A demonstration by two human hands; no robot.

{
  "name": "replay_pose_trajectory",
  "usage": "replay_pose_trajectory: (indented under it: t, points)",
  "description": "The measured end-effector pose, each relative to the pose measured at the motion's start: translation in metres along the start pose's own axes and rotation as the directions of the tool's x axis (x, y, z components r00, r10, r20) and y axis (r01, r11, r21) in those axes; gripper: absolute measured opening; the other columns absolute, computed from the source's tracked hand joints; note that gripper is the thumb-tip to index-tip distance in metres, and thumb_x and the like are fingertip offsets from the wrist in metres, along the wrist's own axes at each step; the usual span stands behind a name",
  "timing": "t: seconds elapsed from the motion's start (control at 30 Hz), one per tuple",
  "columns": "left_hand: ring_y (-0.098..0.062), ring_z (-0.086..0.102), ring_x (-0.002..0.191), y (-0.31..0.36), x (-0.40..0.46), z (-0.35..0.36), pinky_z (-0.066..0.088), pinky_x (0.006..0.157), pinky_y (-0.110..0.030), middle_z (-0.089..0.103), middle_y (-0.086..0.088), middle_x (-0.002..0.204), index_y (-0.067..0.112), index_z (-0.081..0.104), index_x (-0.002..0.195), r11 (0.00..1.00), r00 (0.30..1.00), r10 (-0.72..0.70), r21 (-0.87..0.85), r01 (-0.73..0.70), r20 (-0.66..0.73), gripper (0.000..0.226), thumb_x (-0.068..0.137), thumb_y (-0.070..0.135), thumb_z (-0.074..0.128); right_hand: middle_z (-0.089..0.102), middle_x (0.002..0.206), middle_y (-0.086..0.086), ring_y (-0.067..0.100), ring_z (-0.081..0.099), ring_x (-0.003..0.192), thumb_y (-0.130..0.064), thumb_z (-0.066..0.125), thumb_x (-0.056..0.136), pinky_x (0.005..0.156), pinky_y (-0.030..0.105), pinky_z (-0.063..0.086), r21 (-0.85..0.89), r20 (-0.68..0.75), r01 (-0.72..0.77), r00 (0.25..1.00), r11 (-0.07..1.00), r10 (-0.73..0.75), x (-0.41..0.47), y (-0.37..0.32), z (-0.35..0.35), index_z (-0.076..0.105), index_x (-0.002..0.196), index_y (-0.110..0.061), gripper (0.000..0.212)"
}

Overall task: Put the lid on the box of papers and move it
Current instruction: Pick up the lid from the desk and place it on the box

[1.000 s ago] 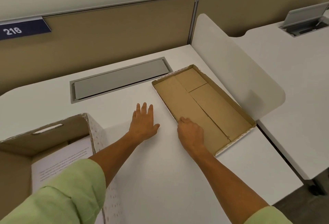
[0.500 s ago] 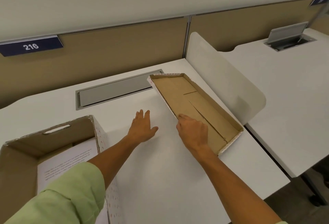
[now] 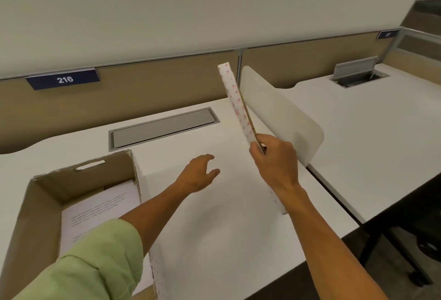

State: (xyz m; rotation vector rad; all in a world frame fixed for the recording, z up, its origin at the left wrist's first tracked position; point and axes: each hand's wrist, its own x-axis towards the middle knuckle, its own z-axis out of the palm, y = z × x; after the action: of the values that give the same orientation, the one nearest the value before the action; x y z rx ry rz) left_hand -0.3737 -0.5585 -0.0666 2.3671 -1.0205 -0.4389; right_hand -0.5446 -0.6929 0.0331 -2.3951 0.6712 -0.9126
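At my left the box (image 3: 78, 194) stands open on the desk (image 3: 214, 240), papers (image 3: 100, 206) inside. My left hand (image 3: 198, 174) has come up off the desktop and hovers empty, fingers loosely spread. To its right, my right hand (image 3: 274, 161) grips the lid (image 3: 238, 106), which a moment ago lay flat and is now swung up on edge. It is ready to carry left over the box.

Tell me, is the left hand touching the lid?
Apart. The head view shows the left hand hovering open, with bare desk between it and the lid, held by the right hand.
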Motion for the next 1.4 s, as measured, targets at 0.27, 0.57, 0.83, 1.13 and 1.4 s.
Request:
replay_pose_trajectory:
  t: [0.27,0.57,0.83,1.13,1.4]
  points:
    - [-0.027,0.050,0.131,0.013,-0.030,-0.010,0.041,0.102,-0.035,0.050,-0.010,0.148,0.011,0.043,0.145,0.921,0.983,-0.181,-0.355,0.160,-0.029,0.063,0.097,0.052,0.048,0.077,0.101,-0.009,0.010,0.075,0.073,-0.032,0.068,0.095,0.053,0.014,0.056,0.365,0.087,-0.231,0.973,0.902,0.214,-0.012,-0.015,-0.043,0.077,0.112,-0.018,0.024]
    - [-0.030,0.056,0.124,0.029,-0.076,-0.041,0.050,0.097,-0.044,0.050,-0.009,0.146,0.017,0.044,0.141,0.627,0.959,-0.270,-0.740,0.244,0.086,0.064,0.096,0.061,0.033,0.080,0.088,-0.005,0.021,0.077,0.074,-0.032,0.070,0.094,0.053,0.020,0.057,0.674,0.230,-0.341,0.940,0.655,0.252,-0.051,-0.055,-0.093,0.076,0.098,-0.020,0.014]
    - [-0.021,0.069,0.104,0.006,-0.158,-0.081,0.058,0.072,-0.030,0.072,-0.001,0.115,0.019,0.066,0.118,0.368,0.957,-0.273,-0.930,0.007,-0.100,0.039,0.101,0.046,0.043,0.078,0.103,0.009,0.030,0.076,0.083,-0.044,0.070,0.086,0.066,0.041,0.063,0.816,0.356,-0.398,0.917,0.419,0.178,-0.106,-0.090,-0.122,0.078,0.098,-0.021,0.027]
    - [-0.015,0.074,0.092,-0.027,-0.285,-0.135,0.061,0.067,-0.030,0.075,0.004,0.111,0.026,0.063,0.123,0.303,0.930,-0.291,-0.944,-0.132,-0.223,0.029,0.099,0.037,0.054,0.072,0.114,0.002,0.020,0.072,0.096,-0.047,0.059,0.097,0.068,0.037,0.059,0.733,0.681,-0.680,0.733,-0.020,-0.002,-0.165,-0.131,-0.093,0.055,0.144,-0.020,0.054]
    - [-0.019,0.071,0.099,-0.071,-0.347,-0.170,0.061,0.081,-0.039,0.069,0.009,0.118,0.031,0.059,0.129,0.529,0.834,-0.404,-0.839,-0.123,-0.377,0.032,0.099,0.041,0.050,0.076,0.118,0.005,0.020,0.075,0.095,-0.032,0.065,0.097,0.074,0.035,0.060,0.769,0.554,-0.580,0.814,0.268,0.173,-0.166,-0.163,-0.019,0.073,0.121,-0.030,0.025]
